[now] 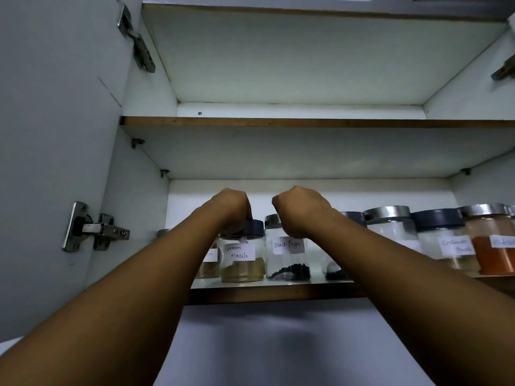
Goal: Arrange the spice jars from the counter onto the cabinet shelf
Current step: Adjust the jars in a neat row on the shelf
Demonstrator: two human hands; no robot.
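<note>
Both my arms reach up into an open wall cabinet. My left hand is closed over the dark lid of the Garam Masala jar, which stands on the lower shelf. My right hand grips the top of the Black Pepper jar right beside it. Both jars rest upright on the shelf. More labelled glass jars line the shelf to the right, among them a pale powder jar and an orange powder jar. Another jar sits partly hidden behind my left forearm.
The upper shelf holds nothing in view. The open cabinet door with metal hinges stands at the left. Another hinge shows at the right edge. A white wall lies below the cabinet.
</note>
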